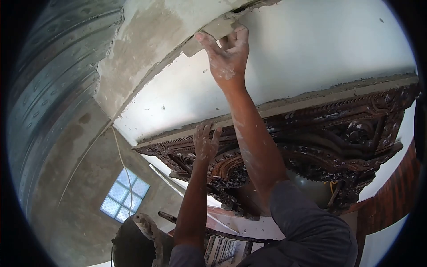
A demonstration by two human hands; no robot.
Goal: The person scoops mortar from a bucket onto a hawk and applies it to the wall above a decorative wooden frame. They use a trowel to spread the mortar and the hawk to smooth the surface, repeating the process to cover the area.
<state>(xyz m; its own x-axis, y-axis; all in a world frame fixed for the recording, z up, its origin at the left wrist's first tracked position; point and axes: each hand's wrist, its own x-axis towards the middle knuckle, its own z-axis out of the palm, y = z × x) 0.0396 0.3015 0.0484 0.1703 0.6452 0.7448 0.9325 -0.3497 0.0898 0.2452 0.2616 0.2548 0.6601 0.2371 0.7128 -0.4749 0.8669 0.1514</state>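
Wall: we see a broad white plastered face (311,49) above the carved frame, with rougher grey plaster up and to the left of it.
Carved frame: dark ornate wood (320,133), our landmark, runs along the wall's lower edge.
Right hand: our right hand (227,55), high above the frame, is closed around a plaster trowel, fingers wrapped over it, dusted with plaster.
Trowel: the flat grey trowel (213,33) is pressed against the wall's upper edge, well above the frame.
Left hand: our left hand (205,142) is open, fingers spread, resting on the frame's top edge.
Writing: none we can read.
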